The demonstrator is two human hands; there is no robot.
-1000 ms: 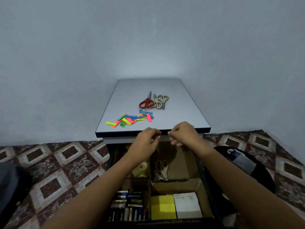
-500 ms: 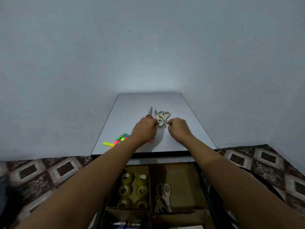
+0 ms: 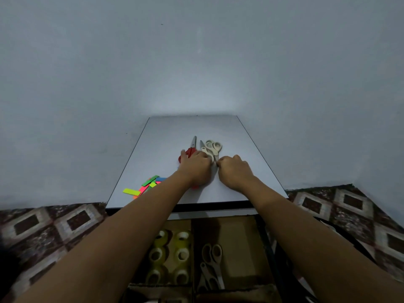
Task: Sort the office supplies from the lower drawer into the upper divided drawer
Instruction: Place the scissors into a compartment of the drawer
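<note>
- Left hand (image 3: 194, 169) lay over the red scissors (image 3: 192, 147); right hand (image 3: 235, 171), fingers curled, met the cream scissors (image 3: 213, 147) at the blade tip. Neither grip could be told.
- Both pairs lay on the table (image 3: 175, 132); lifting by the handles, blades closed, probably suited the drawer (image 3: 238, 248) below.

The pale grey tabletop (image 3: 192, 127) has a dark front edge. Just past its centre, towards 12 o'clock, lie red-handled scissors (image 3: 190, 150), blades pointing to 12 o'clock and handles partly hidden. Just beside them at 3 o'clock are two cream-handled scissors: one (image 3: 201, 145) points to 12 o'clock, the other (image 3: 213, 147) to 6 o'clock. At 8 o'clock is a loose heap of coloured paper strips (image 3: 150, 182). A yellow strip (image 3: 131, 191) lies nearest the left edge.
</note>
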